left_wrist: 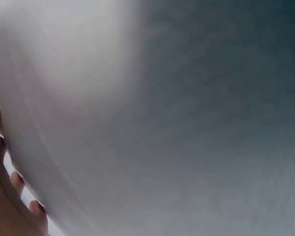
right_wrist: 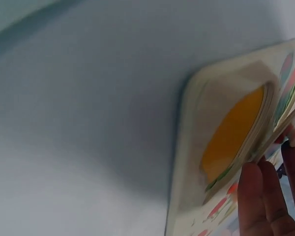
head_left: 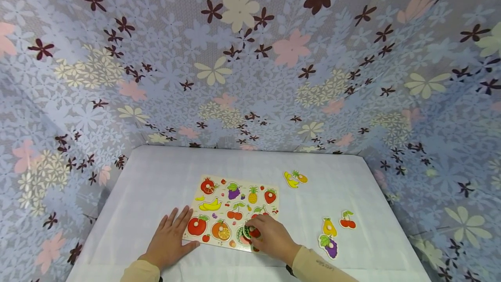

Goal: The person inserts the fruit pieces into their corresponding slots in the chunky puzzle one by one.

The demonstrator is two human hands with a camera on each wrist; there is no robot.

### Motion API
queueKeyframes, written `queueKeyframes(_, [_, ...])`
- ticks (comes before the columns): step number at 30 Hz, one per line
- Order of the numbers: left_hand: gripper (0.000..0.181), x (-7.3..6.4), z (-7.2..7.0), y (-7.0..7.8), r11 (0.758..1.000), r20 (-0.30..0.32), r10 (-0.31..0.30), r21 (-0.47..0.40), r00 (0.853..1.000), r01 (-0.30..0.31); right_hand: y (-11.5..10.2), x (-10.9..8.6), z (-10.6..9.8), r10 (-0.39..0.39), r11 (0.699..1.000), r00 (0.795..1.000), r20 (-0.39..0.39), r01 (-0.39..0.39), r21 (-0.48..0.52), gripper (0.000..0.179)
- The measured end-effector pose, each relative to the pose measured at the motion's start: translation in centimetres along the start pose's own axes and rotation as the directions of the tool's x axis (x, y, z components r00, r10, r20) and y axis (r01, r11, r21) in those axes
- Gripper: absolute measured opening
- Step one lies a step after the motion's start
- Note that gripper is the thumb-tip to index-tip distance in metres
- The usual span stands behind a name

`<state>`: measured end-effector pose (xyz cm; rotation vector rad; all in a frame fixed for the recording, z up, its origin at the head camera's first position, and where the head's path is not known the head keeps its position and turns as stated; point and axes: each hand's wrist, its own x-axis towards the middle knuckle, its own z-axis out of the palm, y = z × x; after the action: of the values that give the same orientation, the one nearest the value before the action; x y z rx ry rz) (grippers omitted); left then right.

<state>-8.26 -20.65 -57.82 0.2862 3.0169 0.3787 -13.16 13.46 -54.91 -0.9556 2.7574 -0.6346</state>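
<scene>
A fruit puzzle board (head_left: 244, 186) lies on the white-covered table. My right hand (head_left: 274, 236) pinches a watermelon piece (head_left: 247, 230) over the board's lower right, by the watermelon picture. From the right wrist view, that piece (right_wrist: 280, 132) appears tilted, nearly edge-on, between the fingers (right_wrist: 253, 191). Beside it shows a recess with a yellow-orange picture (right_wrist: 233, 135). My left hand (head_left: 170, 236) rests with fingers spread at the board's left edge. The left wrist view catches only part of that hand (left_wrist: 10, 201); pale blurred cloth fills most of it.
Banana (head_left: 291, 180) and pineapple (head_left: 301, 177) pieces lie right of the board's top. Further right are a pear piece (head_left: 329, 227), a grape piece (head_left: 330, 247) and a cherry piece (head_left: 347, 221). Flowered cloth (head_left: 250, 77) hangs behind the table and along both sides.
</scene>
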Motion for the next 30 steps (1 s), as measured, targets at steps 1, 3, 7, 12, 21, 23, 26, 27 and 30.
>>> queueKeyframes(1, [0.101, 0.0, 0.0, 0.0, 1.000, -0.003, 0.002, 0.001, 1.000, -0.002, -0.1, 0.1, 0.1, 0.006, 1.000, 1.000, 0.005, -0.006, -0.004, 0.035])
queueKeyframes(3, [0.101, 0.0, 0.1, 0.0, 1.000, -0.008, 0.006, 0.002, 1.000, -0.006, -0.4, 0.1, 0.3, 0.013, 1.000, 1.000, 0.005, -0.013, -0.013, 0.035])
queueKeyframes(7, [0.101, 0.0, 0.0, 0.0, 1.000, -0.017, 0.013, 0.001, 1.000, -0.013, -0.8, 0.2, 0.6, 0.024, 0.999, 1.000, 0.000, -0.024, -0.048, 0.036])
queueKeyframes(12, [0.098, -0.1, -0.4, 0.2, 1.000, -0.029, 0.028, 0.007, 0.999, -0.028, -1.0, 0.3, 0.8, 0.008, 0.996, 1.000, -0.017, -0.009, -0.083, 0.035])
queueKeyframes(21, [0.096, -0.1, -0.9, 0.4, 0.999, -0.012, 0.033, 0.013, 0.999, -0.033, -1.3, 0.2, 0.9, -0.011, 0.995, 1.000, -0.023, 0.009, -0.097, 0.035])
queueKeyframes(23, [0.096, -0.2, -0.8, 0.3, 0.999, -0.019, 0.036, 0.013, 0.999, -0.036, -1.2, 0.2, 0.9, -0.011, 0.995, 1.000, -0.015, 0.009, -0.097, 0.037])
queueKeyframes(26, [0.096, -0.1, -0.7, 0.3, 0.999, -0.026, 0.037, 0.007, 0.999, -0.036, -1.2, 0.2, 0.9, -0.008, 0.995, 1.000, -0.007, 0.007, -0.100, 0.038])
queueKeyframes(27, [0.096, -0.1, -0.7, 0.3, 0.999, -0.025, 0.036, 0.006, 0.999, -0.036, -1.2, 0.2, 1.0, -0.010, 0.995, 1.000, -0.007, 0.009, -0.101, 0.038])
queueKeyframes(30, [0.096, -0.1, -0.7, 0.2, 1.000, -0.015, 0.029, -0.003, 0.999, -0.029, -1.3, 0.2, 1.0, -0.014, 0.995, 1.000, -0.012, 0.013, -0.102, 0.038])
